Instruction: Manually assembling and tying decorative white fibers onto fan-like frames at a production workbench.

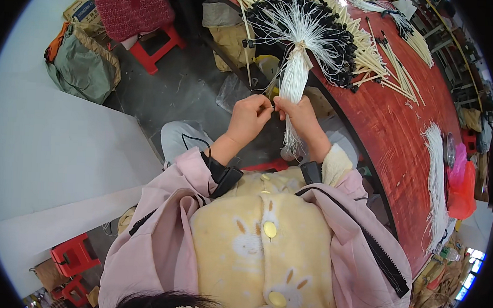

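Note:
A thick bundle of white strings [296, 73] hangs over the table edge, gathered by a tie near its top. Above the tie the strings fan out to many black pieces [341, 54] on cream sticks [369, 44]. My left hand [249, 119] is closed in a pinch on a thin white string, just left of the bundle. My right hand [301, 119] is also closed, thumb and finger pinching by the same string, its fingers against the bundle. A single cream stick [246, 28] with a black piece dangles beyond my left hand.
The red table [395, 136] curves along my right. On it lie loose sticks [401, 78], another stick bundle [417, 43] and a hank of white strings [435, 186]. Pink and red plastic bags [461, 187] sit at its far right. A red stool [157, 49] stands at the left.

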A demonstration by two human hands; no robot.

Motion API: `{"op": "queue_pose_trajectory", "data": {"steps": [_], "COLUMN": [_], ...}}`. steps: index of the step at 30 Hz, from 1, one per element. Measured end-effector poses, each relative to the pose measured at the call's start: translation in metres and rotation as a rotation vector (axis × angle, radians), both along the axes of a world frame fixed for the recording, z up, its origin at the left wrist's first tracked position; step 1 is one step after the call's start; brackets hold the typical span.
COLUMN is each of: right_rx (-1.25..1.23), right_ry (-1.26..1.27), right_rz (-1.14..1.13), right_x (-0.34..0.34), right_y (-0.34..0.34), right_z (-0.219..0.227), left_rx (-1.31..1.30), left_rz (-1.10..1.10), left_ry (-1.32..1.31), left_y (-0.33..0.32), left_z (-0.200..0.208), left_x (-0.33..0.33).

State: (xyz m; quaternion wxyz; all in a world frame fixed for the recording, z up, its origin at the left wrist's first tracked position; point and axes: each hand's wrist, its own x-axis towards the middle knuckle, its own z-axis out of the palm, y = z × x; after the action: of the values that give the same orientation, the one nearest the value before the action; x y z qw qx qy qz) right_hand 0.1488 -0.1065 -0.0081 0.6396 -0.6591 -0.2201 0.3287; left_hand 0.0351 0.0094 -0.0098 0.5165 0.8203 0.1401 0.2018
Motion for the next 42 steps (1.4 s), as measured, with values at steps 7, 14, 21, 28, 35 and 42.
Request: {"op": "queue_pose_trajectory", "data": {"steps": [7, 14, 21, 28, 35, 42], "right_rx": [0.006, -0.002, -0.017, -0.101, -0.108, -0.066], "right_ry": [0.012, -0.004, -0.042, -0.073, -0.13, -0.117], "right_rz": [0.007, -0.009, -0.014, 0.03, 0.047, 0.041], "right_x": [-0.003, -0.004, -0.001, 0.006, 0.007, 0.005], "right_y": [0.0, -0.001, 0.001, -0.003, -0.004, -0.004], "right_z": [-0.002, -0.002, -0.003, -0.009, -0.008, -0.004], "left_rx": [-0.396, -0.6, -0.797, -0.987, -1.238, -0.901], "left_rz": [0.023, -0.005, 0.059, 0.181, 0.17, 0.03], "left_ry": [0.098, 0.183, 0.018, 0.101, 0.188, 0.342], "left_y": [-0.004, -0.002, 0.002, 0.003, 0.006, 0.009], "left_z": [-0.001, 0.0, 0.004, -0.001, 0.019, 0.009], "left_x": [0.005, -0.002, 0.0, -0.015, -0.023, -0.02]}}
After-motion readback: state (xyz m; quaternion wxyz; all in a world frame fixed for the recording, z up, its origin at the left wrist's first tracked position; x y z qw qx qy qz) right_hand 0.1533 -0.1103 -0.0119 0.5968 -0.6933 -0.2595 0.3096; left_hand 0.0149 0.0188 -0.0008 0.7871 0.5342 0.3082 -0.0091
